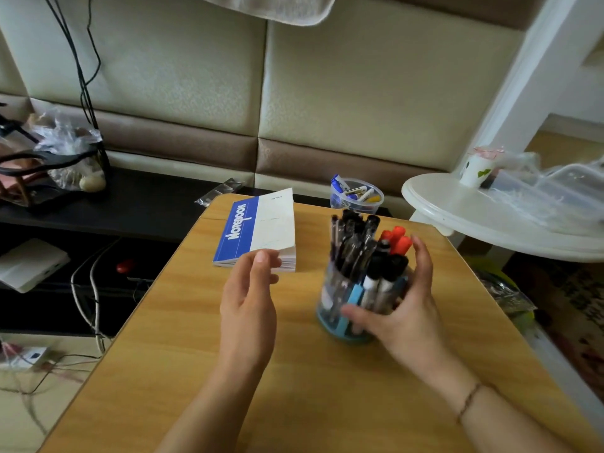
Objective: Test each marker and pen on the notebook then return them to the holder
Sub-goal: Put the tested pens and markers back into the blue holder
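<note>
Partly hidden: holder [340,302] gripped by right hand [402,308]. Left hand [248,299], fingers relaxed, apart, near closed pad [261,227] lettered "Notebook".

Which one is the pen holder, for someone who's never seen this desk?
Start at the wooden table in the middle of the view. On its right half, nearer than the blue and white notebook, stands the pen holder, a clear cup with light blue trim, gripped by the right hand. Unlike the small clear tub behind the far edge, it bristles with upright black pens and red-capped markers.
</note>
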